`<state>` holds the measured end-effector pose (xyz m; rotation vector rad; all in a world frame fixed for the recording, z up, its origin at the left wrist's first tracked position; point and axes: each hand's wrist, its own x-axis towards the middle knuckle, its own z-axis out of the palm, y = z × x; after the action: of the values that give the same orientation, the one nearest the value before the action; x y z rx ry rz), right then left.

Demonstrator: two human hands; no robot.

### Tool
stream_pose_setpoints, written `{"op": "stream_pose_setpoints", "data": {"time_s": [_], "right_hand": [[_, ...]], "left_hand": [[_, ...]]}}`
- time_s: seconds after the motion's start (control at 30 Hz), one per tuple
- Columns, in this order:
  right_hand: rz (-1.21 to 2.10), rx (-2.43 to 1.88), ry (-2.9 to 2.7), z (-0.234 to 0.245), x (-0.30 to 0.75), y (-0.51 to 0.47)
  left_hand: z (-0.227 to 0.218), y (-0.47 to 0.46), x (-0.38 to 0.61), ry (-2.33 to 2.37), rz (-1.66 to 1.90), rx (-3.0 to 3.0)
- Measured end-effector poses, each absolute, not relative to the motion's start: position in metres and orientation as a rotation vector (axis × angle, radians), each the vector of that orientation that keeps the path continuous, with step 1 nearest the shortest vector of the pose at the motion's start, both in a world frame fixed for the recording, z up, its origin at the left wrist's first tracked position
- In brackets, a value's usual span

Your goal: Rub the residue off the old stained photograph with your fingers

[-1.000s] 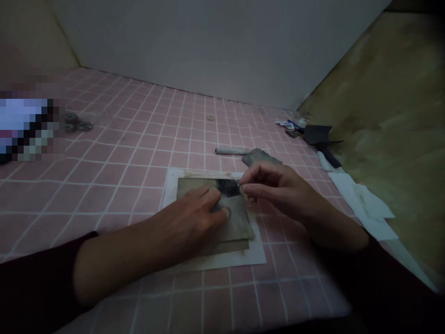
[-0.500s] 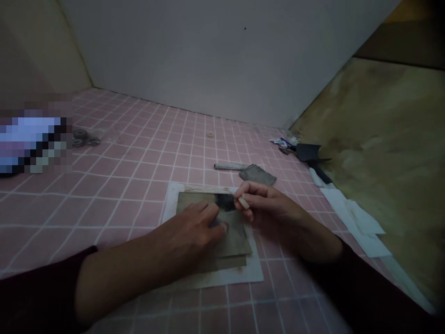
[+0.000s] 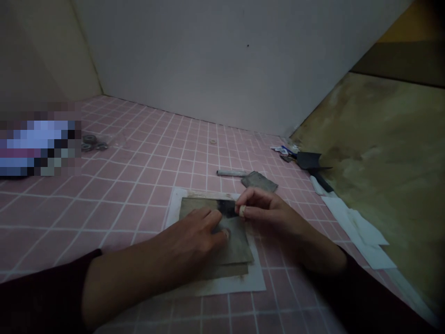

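My right hand (image 3: 266, 208) pinches a small cream-coloured ring (image 3: 242, 211) between thumb and fingertips, just over the right edge of a grey-brown sheet that looks like sandpaper (image 3: 236, 248). A black patch (image 3: 225, 208) marks the sheet's upper part, close to the ring. On the sheet's left side lies my left hand (image 3: 203, 232), palm down, its thumb apart from the fingers and nothing seen in it. Part of the sheet is hidden under that hand. Beneath it are another brownish sheet (image 3: 239, 269) and white paper (image 3: 255, 283).
Beyond my hands lie a grey tube (image 3: 231, 173) and folded dark sandpaper pieces (image 3: 260, 181). Another pale ring (image 3: 212, 141) sits farther back. Dark rings (image 3: 89, 139) are at the left beside a blurred-out object (image 3: 38, 148). At right are a black dustpan-like piece (image 3: 308, 160) and white papers (image 3: 358, 227).
The ring has turned in my right hand's fingertips, from slanted to more upright. My left hand stays on the sheet. The whole view has shifted slightly.
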<state>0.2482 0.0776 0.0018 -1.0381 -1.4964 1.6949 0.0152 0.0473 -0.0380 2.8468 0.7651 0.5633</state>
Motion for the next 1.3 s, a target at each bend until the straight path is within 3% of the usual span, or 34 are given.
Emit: {"op": "stream_pose_setpoints", "data": {"time_s": [0.37, 0.73, 1.07, 1.3], "right_hand": [[1.369, -1.014, -1.788, 0.002, 0.243, 0.072], [1.499, -1.177, -1.793, -0.002, 0.247, 0.077], [0.626, -1.102, -2.415, -0.003, 0.238, 0.070], [0.457, -1.079, -2.602, 0.000, 0.238, 0.066]], "left_hand": [[-0.034, 0.047, 0.015, 0.746, 0.574, 2.817], [-0.032, 0.046, 0.013, 0.759, 0.515, 2.841], [-0.036, 0.048, 0.016, 0.749, 0.590, 2.899], [-0.033, 0.047, 0.016, 0.774, 0.559, 2.879]]}}
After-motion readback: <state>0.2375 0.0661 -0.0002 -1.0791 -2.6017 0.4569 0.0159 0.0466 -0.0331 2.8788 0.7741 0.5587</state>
